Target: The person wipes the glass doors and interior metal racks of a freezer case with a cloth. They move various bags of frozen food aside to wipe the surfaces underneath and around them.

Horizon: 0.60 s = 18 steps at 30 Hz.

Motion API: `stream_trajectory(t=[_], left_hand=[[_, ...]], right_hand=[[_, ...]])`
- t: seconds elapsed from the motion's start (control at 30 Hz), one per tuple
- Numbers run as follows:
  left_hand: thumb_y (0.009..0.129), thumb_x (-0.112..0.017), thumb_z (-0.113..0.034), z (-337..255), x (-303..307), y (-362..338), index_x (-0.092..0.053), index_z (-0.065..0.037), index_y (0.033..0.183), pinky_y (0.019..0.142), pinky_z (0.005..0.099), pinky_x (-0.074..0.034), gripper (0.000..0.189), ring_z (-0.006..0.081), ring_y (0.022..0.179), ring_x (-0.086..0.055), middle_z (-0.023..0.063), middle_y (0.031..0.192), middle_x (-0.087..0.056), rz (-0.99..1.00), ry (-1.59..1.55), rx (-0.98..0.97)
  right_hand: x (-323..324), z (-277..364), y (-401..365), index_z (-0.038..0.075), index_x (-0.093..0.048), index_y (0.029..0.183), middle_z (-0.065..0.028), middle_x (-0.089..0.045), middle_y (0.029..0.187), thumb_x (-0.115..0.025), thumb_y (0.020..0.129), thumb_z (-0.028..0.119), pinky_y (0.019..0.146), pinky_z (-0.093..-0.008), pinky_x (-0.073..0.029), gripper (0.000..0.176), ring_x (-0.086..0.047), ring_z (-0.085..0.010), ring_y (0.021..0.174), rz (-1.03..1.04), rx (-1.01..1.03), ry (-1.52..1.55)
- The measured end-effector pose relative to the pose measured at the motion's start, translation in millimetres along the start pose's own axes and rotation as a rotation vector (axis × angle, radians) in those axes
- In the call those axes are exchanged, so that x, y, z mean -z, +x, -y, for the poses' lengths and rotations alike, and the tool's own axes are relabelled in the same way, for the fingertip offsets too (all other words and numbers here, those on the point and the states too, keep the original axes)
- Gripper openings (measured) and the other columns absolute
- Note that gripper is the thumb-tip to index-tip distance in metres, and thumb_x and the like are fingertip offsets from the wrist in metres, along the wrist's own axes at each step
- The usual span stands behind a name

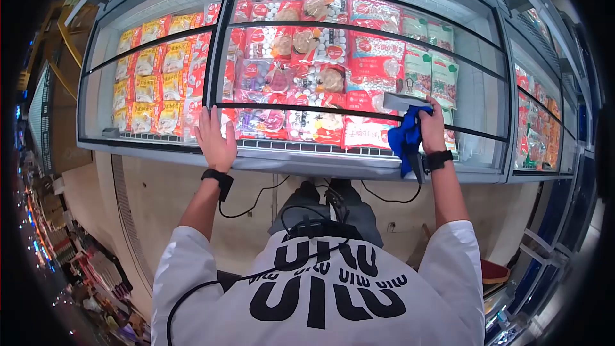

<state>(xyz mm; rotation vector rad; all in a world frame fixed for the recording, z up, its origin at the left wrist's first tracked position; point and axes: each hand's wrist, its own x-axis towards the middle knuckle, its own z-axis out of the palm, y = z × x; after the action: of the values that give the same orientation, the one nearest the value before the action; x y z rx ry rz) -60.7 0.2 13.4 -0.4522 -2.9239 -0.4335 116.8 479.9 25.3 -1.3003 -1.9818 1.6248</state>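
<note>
My left hand (216,141) lies flat with fingers spread on the glass lid near the front edge of a display freezer (288,168), its fingertips by the dark upright bar. My right hand (433,129) is closed on a bunched blue cloth (406,138) over the right part of the lid. A flat grey blade-like piece (398,102) sticks out to the left from the top of the cloth, over the glass. Its other end is hidden by the cloth and fingers. Both wrists wear black straps with cables.
Under the glass lie yellow bags (148,86), red and white bags (320,83) and green and white bags (442,77) of frozen food. Dark bars (307,109) cross the lid. Another freezer (539,118) adjoins at right. Black cables (256,208) hang below the freezer's front edge.
</note>
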Motion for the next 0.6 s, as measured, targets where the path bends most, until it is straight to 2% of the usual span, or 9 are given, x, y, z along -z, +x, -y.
stream_trajectory(t=[0.1,0.17,0.2,0.23,0.3,0.37,0.5,0.53,0.6], left_hand=[[0.091,-0.055,-0.026,-2,0,2,-0.04,-0.005,0.143,0.115,0.0531,-0.016,0.058,0.0346,0.141,-0.03,0.0201,0.151,-0.033,0.008,0.034,-0.011],[0.091,-0.056,-0.024,-5,2,2,-0.039,-0.003,0.143,0.114,0.0524,-0.019,0.059,0.0362,0.139,-0.033,0.022,0.149,-0.035,-0.025,0.004,-0.005],[0.091,-0.056,-0.024,-2,1,1,-0.039,-0.003,0.143,0.114,0.0524,-0.019,0.059,0.0362,0.139,-0.033,0.022,0.149,-0.035,-0.025,0.006,0.006],[0.09,-0.056,-0.023,3,0,0,-0.039,-0.002,0.142,0.113,0.0519,-0.021,0.058,0.0379,0.137,-0.034,0.0233,0.147,-0.038,-0.078,0.0,0.04],[0.09,-0.055,-0.021,9,-8,-3,-0.041,0.002,0.14,0.111,0.0508,-0.026,0.057,0.0423,0.133,-0.038,0.0267,0.142,-0.043,-0.171,-0.068,0.096],[0.09,-0.055,-0.021,5,-7,-6,-0.042,0.002,0.139,0.11,0.0513,-0.026,0.056,0.0431,0.133,-0.038,0.0271,0.141,-0.043,-0.134,0.032,0.108],[0.09,-0.054,-0.022,3,-3,-4,-0.042,0.002,0.139,0.11,0.0501,-0.026,0.056,0.0418,0.133,-0.037,0.026,0.142,-0.043,-0.116,0.02,0.102],[0.088,-0.057,-0.017,-4,2,-1,-0.046,0.006,0.134,0.107,0.0475,-0.033,0.052,0.0432,0.128,-0.044,0.0286,0.138,-0.045,-0.144,0.049,0.065],[0.088,-0.057,-0.016,-8,4,0,-0.046,0.006,0.134,0.107,0.0475,-0.034,0.051,0.0433,0.128,-0.044,0.0286,0.138,-0.045,-0.138,0.058,0.074]], right_hand=[[-3,13,47,0.003,-0.048,0.132,-0.0045,-0.058,0.095,-0.055,0.085,-0.001,0.064,-0.023,-0.044,0.048,-0.053,-0.0103,0.074,0.064,0.017,0.004],[-9,33,70,0.001,-0.047,0.132,-0.0119,-0.06,0.104,-0.055,0.085,-0.002,0.076,-0.0288,-0.05,0.047,-0.06,-0.0183,0.087,0.092,-0.072,-0.016],[-11,28,89,0.001,-0.046,0.132,-0.013,-0.061,0.101,-0.055,0.085,-0.003,0.074,-0.0288,-0.051,0.047,-0.061,-0.0184,0.085,0.119,-0.04,0.062],[-19,49,87,0.001,-0.045,0.132,-0.0124,-0.061,0.097,-0.054,0.085,-0.003,0.07,-0.0281,-0.051,0.048,-0.061,-0.0177,0.081,0.139,-0.116,0.21],[-19,53,114,0.0,-0.044,0.132,-0.0115,-0.062,0.095,-0.055,0.085,-0.002,0.065,-0.0294,-0.05,0.049,-0.061,-0.0177,0.079,0.174,-0.102,0.099],[-21,53,143,-0.001,-0.045,0.132,-0.0116,-0.062,0.096,-0.057,0.083,0.0,0.064,-0.0301,-0.05,0.051,-0.06,-0.0171,0.079,0.196,-0.042,0.057],[-35,61,190,-0.002,-0.041,0.138,-0.0092,-0.061,0.092,-0.055,0.086,0.002,0.064,-0.0284,-0.049,0.053,-0.057,-0.0145,0.074,0.168,0.042,0.024],[-37,70,192,-0.002,-0.043,0.136,-0.0106,-0.062,0.096,-0.055,0.086,0.004,0.065,-0.0286,-0.05,0.051,-0.059,-0.0157,0.077,0.147,0.062,-0.031],[-44,80,209,-0.001,-0.044,0.136,-0.0126,-0.062,0.103,-0.057,0.086,0.003,0.073,-0.0291,-0.05,0.052,-0.061,-0.0173,0.085,0.115,0.034,-0.007]])
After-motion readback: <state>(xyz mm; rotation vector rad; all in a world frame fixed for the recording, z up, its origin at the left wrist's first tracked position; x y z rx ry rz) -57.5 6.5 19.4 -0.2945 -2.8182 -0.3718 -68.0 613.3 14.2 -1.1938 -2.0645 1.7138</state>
